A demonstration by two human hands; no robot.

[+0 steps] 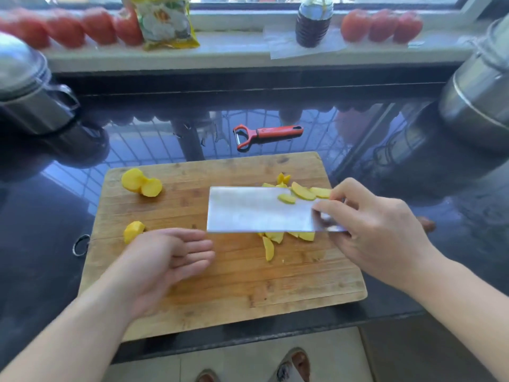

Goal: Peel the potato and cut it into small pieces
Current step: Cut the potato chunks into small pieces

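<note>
A wooden cutting board (225, 282) lies on the dark counter. My right hand (377, 232) grips a cleaver (256, 210) held flat over the board, with potato slices (303, 193) lying on its blade. More cut slices (271, 244) lie under and in front of the blade. A peeled potato chunk (140, 183) sits at the board's back left and a smaller piece (132, 230) at the left edge. My left hand (165, 260) hovers over the board, palm up with fingers relaxed, holding nothing, just left of the blade.
A red peeler (268, 133) lies on the counter behind the board. Steel pots stand at the left (30, 97) and right (476, 100). On the windowsill are tomatoes (96, 26), a yellow packet (168, 20) and a dark bottle (314, 23). The counter's front edge runs just below the board.
</note>
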